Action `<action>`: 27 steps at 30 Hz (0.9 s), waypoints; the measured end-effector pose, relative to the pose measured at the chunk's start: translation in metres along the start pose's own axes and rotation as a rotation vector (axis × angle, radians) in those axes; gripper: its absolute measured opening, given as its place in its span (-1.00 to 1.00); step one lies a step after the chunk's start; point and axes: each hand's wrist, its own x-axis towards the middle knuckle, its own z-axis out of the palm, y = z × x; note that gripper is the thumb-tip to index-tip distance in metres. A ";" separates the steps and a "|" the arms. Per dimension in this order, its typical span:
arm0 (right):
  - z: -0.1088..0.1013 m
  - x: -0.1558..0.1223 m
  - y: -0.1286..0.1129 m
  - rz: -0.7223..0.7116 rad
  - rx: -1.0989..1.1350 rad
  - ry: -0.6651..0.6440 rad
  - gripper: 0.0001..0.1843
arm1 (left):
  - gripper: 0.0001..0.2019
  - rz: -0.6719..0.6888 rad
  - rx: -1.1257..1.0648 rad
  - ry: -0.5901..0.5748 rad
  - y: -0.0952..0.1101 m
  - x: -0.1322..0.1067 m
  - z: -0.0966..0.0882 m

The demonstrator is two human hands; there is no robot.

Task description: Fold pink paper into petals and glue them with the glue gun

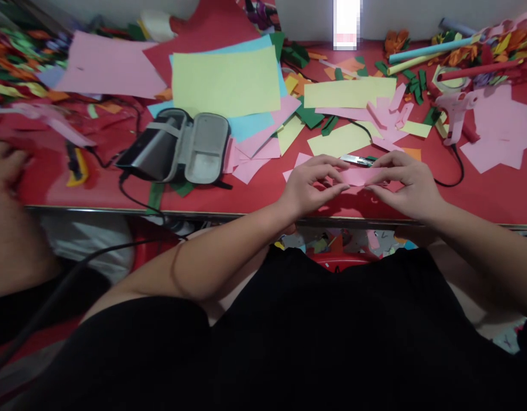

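A small strip of pink paper (356, 176) is held between my two hands, just above the red table near its front edge. My left hand (315, 184) pinches the strip's left end between thumb and fingers. At the other end, my right hand (402, 184) grips it the same way. Right behind the strip lies a metal-bladed cutter (356, 161), partly hidden by my fingers. Pink paper scraps (387, 123) and a yellow sheet (344, 138) are spread beyond my hands.
A pink glue gun (458, 114) with a cable stands at right, by a pink star-shaped paper (498, 131). An open black case (207, 147) holds a dark device at left. A yellow cutter (77, 166) and another person's hand (5, 165) are further left.
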 end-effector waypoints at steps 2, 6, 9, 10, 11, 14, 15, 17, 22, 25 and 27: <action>0.001 0.000 -0.001 -0.012 0.003 0.002 -0.86 | -0.81 0.052 0.023 -0.051 -0.001 0.000 0.000; 0.003 -0.001 -0.002 -0.050 0.021 -0.013 -0.82 | -0.87 0.113 0.032 -0.081 -0.005 -0.002 0.002; 0.002 -0.001 -0.003 -0.080 0.020 -0.015 -0.80 | -0.92 0.097 0.027 -0.058 -0.005 -0.003 0.004; 0.002 -0.002 -0.003 -0.086 0.019 -0.010 -0.80 | -0.92 0.077 0.020 -0.051 -0.004 -0.003 0.004; 0.002 -0.002 -0.003 -0.088 0.018 -0.004 -0.79 | -0.91 0.053 0.008 -0.047 -0.003 -0.003 0.004; 0.001 -0.002 -0.002 -0.070 0.009 0.002 -0.78 | -0.79 -0.040 -0.066 -0.027 0.001 -0.003 0.005; 0.001 -0.002 -0.002 -0.063 0.011 0.002 -0.77 | -0.70 -0.081 -0.098 -0.013 0.001 -0.003 0.006; 0.002 -0.001 -0.002 -0.054 0.024 0.001 -0.78 | -0.50 -0.166 -0.165 0.022 0.001 -0.003 0.009; 0.006 -0.002 -0.006 -0.019 0.073 0.000 -0.76 | -0.47 -0.275 -0.323 0.038 -0.007 -0.003 0.019; 0.009 -0.005 -0.004 0.073 0.115 0.034 -0.58 | -0.53 -0.291 -0.365 0.051 -0.009 -0.005 0.024; 0.011 -0.007 -0.002 0.119 0.158 0.062 -0.47 | -0.53 -0.287 -0.349 0.086 -0.009 -0.006 0.026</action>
